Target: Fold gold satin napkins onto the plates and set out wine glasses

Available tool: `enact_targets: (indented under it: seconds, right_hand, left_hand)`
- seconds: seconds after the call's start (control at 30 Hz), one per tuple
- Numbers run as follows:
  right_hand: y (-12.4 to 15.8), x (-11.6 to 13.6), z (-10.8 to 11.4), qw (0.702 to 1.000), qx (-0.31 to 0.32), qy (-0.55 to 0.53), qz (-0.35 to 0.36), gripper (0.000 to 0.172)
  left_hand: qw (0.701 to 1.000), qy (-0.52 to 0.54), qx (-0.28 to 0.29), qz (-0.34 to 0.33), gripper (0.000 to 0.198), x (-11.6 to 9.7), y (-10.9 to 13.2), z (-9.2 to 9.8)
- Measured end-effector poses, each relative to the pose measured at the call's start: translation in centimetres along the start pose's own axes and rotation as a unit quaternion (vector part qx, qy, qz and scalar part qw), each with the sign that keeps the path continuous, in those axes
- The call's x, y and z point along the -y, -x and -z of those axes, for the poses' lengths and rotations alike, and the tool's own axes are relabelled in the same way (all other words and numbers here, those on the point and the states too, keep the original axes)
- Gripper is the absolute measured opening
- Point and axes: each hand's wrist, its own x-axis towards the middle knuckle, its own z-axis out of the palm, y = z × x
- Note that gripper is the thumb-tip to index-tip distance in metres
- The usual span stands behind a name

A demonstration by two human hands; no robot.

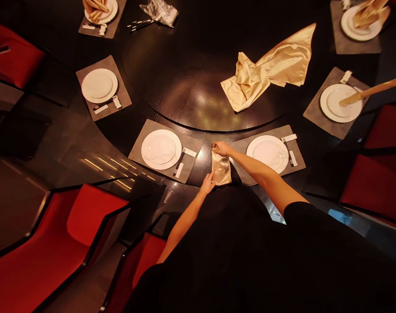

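plates (161,149) flanking the gold napkin (221,168)

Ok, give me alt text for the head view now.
A right hand pinches the top of a narrow gold satin napkin, a left hand touching its side, at the edge of a round black table. Round white plates on grey placemats flank it; a crumpled gold satin napkin lies beyond.
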Motion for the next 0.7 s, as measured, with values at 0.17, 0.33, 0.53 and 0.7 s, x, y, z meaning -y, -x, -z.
enact_targets:
  seconds: [0.17, 0.33, 0.53, 0.7]
  right_hand:
    - [5.4, 0.2, -0.7, 0.989, -0.080, -0.009, 0.121, 0.028]
    - [12.3, 1.7, -6.2, 0.974, -0.036, 0.038, 0.220, 0.017]
    - [14.2, 0.6, -10.2, 0.971, -0.035, 0.016, 0.234, 0.028]
    - [14.0, 0.2, -10.8, 0.974, -0.038, 0.008, 0.225, 0.030]
  left_hand:
    - [0.977, 0.187, -0.018, 0.105, 0.104, -0.5, -2.0, -0.3]
    - [0.898, 0.404, -0.005, 0.174, 0.105, -1.7, -3.4, 0.5]
    - [0.860, 0.474, 0.048, 0.181, 0.107, -2.1, -2.2, 2.4]
    - [0.845, 0.487, 0.076, 0.206, 0.099, -2.5, -2.3, 3.3]
